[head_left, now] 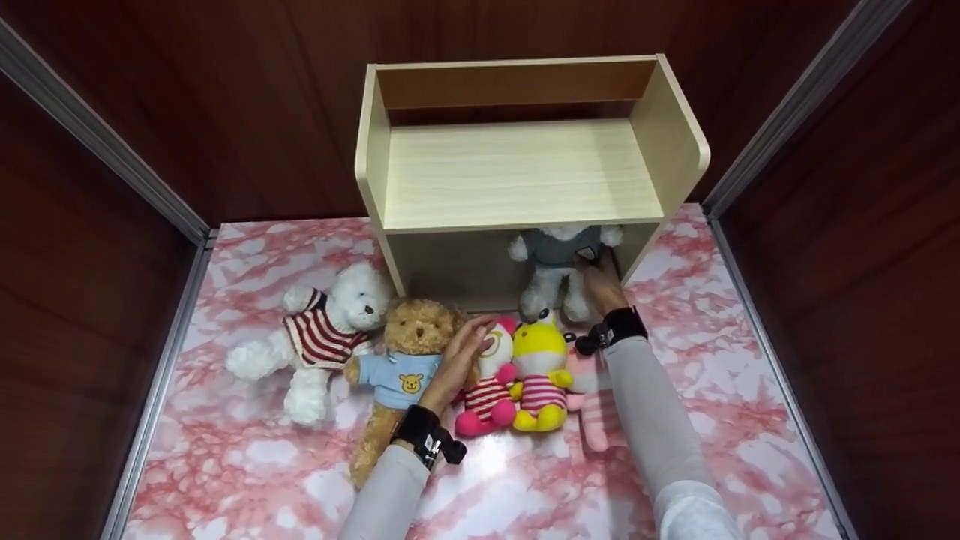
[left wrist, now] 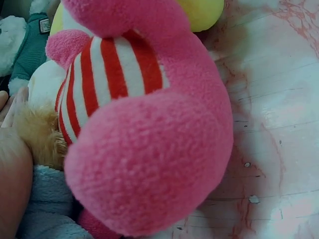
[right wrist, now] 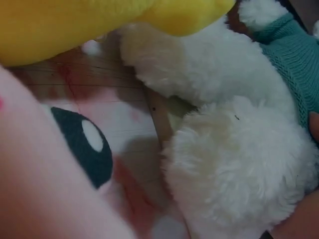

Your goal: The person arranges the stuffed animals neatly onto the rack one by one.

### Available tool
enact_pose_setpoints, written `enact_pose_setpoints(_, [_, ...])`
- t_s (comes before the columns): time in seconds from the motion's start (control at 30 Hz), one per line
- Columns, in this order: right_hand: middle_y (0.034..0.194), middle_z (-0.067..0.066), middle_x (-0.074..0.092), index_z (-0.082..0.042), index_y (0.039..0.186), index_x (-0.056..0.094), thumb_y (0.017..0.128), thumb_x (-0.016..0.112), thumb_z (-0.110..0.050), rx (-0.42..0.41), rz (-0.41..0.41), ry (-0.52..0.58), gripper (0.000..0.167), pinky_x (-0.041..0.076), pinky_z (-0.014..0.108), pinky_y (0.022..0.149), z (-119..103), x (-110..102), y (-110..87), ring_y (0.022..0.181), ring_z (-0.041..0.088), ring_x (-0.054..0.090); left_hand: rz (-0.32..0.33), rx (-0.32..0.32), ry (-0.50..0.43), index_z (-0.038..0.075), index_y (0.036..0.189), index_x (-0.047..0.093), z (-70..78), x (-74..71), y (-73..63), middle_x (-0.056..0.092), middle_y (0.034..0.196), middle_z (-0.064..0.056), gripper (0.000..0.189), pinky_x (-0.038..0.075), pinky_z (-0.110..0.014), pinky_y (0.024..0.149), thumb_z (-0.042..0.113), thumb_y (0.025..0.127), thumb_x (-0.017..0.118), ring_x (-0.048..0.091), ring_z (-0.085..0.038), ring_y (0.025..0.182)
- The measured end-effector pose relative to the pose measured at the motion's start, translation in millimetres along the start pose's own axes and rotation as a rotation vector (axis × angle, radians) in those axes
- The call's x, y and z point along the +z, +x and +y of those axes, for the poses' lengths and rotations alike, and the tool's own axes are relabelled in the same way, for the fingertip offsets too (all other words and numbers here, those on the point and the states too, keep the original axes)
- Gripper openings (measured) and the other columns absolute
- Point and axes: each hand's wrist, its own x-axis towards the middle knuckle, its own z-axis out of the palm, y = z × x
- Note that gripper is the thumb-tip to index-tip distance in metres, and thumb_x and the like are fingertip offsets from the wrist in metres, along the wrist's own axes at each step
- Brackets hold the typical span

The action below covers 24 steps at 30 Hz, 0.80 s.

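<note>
A white teddy bear (head_left: pixel 559 289) in a grey-green sweater sits upright in the lower compartment of the shelf, its head hidden under the middle board. My right hand (head_left: pixel 602 283) holds it by its right side at the sweater. In the right wrist view its fluffy white leg (right wrist: pixel 234 164) fills the middle. My left hand (head_left: pixel 459 361), fingers extended, lies over the edge of a pink plush toy (head_left: pixel 487 401) with a red-striped body. Close beside that hand lies a brown teddy bear (head_left: pixel 409 379) in a light blue top.
The pale wooden shelf (head_left: pixel 517 176) stands against the back wall. A yellow plush toy (head_left: pixel 541 390) and a light pink one (head_left: pixel 596 416) lie before it, the latter partly under my right arm. A white bear (head_left: pixel 322 337) in a striped sweater lies at left. Dark panels enclose the sides.
</note>
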Motion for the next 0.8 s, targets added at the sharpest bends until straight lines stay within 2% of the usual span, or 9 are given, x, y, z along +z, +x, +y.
enact_pose_setpoints(0.13, [0.167, 0.016, 0.029, -0.006, 0.163, 0.024, 0.107, 0.054, -0.024, -0.024, 0.05, -0.012, 0.066, 0.016, 0.031, 0.125, 6.4, 6.1, 8.0, 0.153, 0.025, 0.025, -0.005, 0.008, -0.013, -0.009, 0.152, 0.039, -0.2, -0.9, 0.8, 0.042, 0.158, -0.025, 0.054, 0.033, -0.046, 0.121, 0.027, 0.112, 0.043, 0.041, -0.039, 0.146])
enact_pose_setpoints(0.37, [0.15, 0.016, 0.046, -0.001, 0.148, 0.043, 0.105, 0.057, -0.014, -0.026, 0.107, 0.029, 0.048, 0.029, 0.03, 0.119, 20.4, 13.6, 21.5, 0.138, 0.024, 0.041, -0.026, 0.046, -0.05, -0.015, 0.15, 0.036, -5.0, -1.7, -0.9, 0.035, 0.158, -0.033, 0.052, 0.032, -0.047, 0.121, 0.022, 0.113, 0.039, 0.035, -0.038, 0.15])
enact_pose_setpoints(0.57, [0.136, 0.014, 0.055, 0.0, 0.135, 0.052, 0.102, 0.058, -0.01, -0.096, 0.099, -0.068, 0.034, 0.032, 0.027, 0.115, 22.3, 14.4, 22.9, 0.126, 0.021, 0.047, -0.021, 0.054, -0.056, -0.015, 0.15, 0.036, -5.7, -0.6, -3.6, 0.033, 0.158, -0.034, 0.053, 0.031, -0.047, 0.122, 0.023, 0.113, 0.04, 0.034, -0.038, 0.15])
enact_pose_setpoints(0.67, [0.135, 0.016, 0.056, 0.002, 0.136, 0.051, 0.102, 0.058, -0.009, -0.118, 0.101, -0.09, 0.036, 0.033, 0.027, 0.115, 19.5, 15.8, 19.8, 0.125, 0.021, 0.048, -0.019, 0.043, -0.05, -0.014, 0.15, 0.036, -5.5, -0.6, -3.0, 0.033, 0.159, -0.033, 0.054, 0.032, -0.046, 0.121, 0.023, 0.112, 0.042, 0.035, -0.038, 0.15])
enact_pose_setpoints(0.8, [0.14, 0.024, 0.056, 0.008, 0.14, 0.05, 0.1, 0.06, -0.005, -0.174, 0.117, -0.175, 0.043, 0.034, 0.032, 0.117, 11.4, 16.5, 15.4, 0.13, 0.028, 0.05, -0.001, 0.013, -0.03, -0.01, 0.151, 0.039, -4.8, -0.1, -0.6, 0.037, 0.159, -0.029, 0.052, 0.033, -0.045, 0.121, 0.023, 0.111, 0.044, 0.038, -0.038, 0.148])
